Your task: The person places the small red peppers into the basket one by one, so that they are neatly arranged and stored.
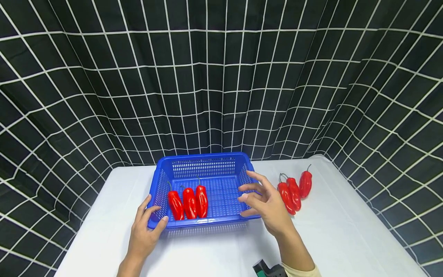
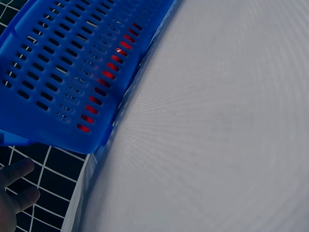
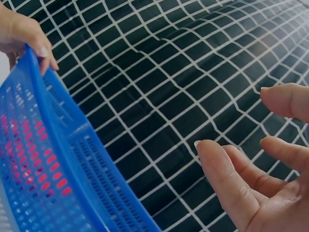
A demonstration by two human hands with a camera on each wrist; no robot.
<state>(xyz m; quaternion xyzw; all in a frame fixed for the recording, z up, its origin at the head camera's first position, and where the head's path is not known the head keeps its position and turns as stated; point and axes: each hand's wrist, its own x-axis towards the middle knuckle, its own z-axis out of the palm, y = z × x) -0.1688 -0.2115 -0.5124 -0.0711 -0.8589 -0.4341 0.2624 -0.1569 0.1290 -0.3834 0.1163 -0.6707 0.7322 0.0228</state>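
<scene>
A blue plastic basket stands on the white table with three red peppers lying side by side in its left part. My left hand is at the basket's front left corner, fingers spread. In the left wrist view its fingers show apart from the basket wall. Near the basket's right end hovers my right hand, fingers loosely bent and thumb apart, with nothing between them. The right wrist view shows that hand clear of the basket.
Three more red peppers with green stems lie on the table right of the basket, partly beside my right hand. A black curtain with a white grid encloses the back and sides. A dark device sits by my right wrist.
</scene>
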